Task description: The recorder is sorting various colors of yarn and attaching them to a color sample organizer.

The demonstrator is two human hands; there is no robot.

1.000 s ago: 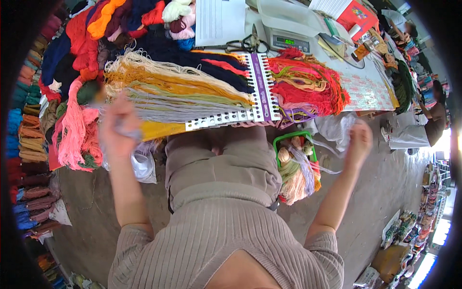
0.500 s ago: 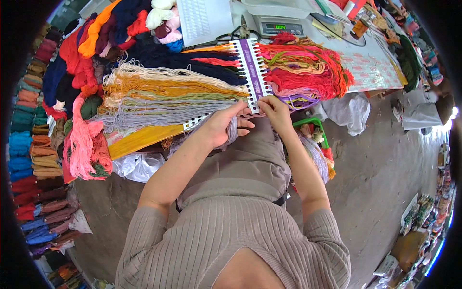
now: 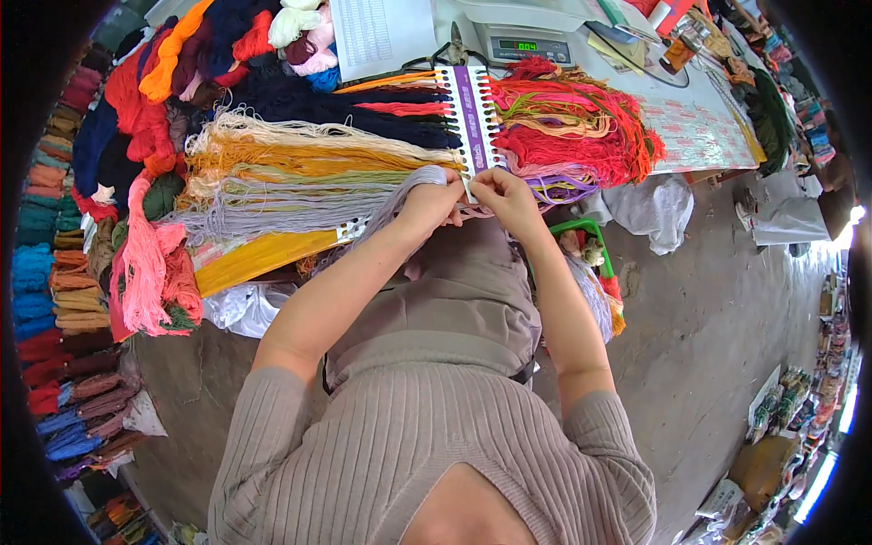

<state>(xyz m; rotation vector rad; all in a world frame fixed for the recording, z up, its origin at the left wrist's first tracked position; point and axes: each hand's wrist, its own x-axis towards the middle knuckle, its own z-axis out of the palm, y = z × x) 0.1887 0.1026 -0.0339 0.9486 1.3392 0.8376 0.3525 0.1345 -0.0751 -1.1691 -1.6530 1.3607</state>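
Note:
A white and purple thread card point(image 3: 471, 118) with holes along both edges lies across the table before me. Strands of cream, mustard, navy and lilac-grey thread point(image 3: 300, 202) fan out to its left. Red, pink, green and purple thread point(image 3: 581, 136) hangs from its right edge. My left hand point(image 3: 432, 204) is at the card's near end with its fingers drawn together, a lilac-grey skein point(image 3: 397, 198) running over and through it. Beside it my right hand point(image 3: 505, 198) pinches at the card's near corner. Whatever is between its fingertips is hidden.
Colourful skeins point(image 3: 145, 109) heap at the table's left. Behind the card are a digital scale point(image 3: 527, 45), pliers point(image 3: 457, 47) and a printed sheet point(image 3: 372, 36). A green basket point(image 3: 607, 263) stands under the right edge. Yarn-filled shelves point(image 3: 36, 272) line the left side.
My left hand has closed its spread fingers and come up to the card's end, with the lilac-grey skein now over it. My right hand has shifted slightly left, still pinching.

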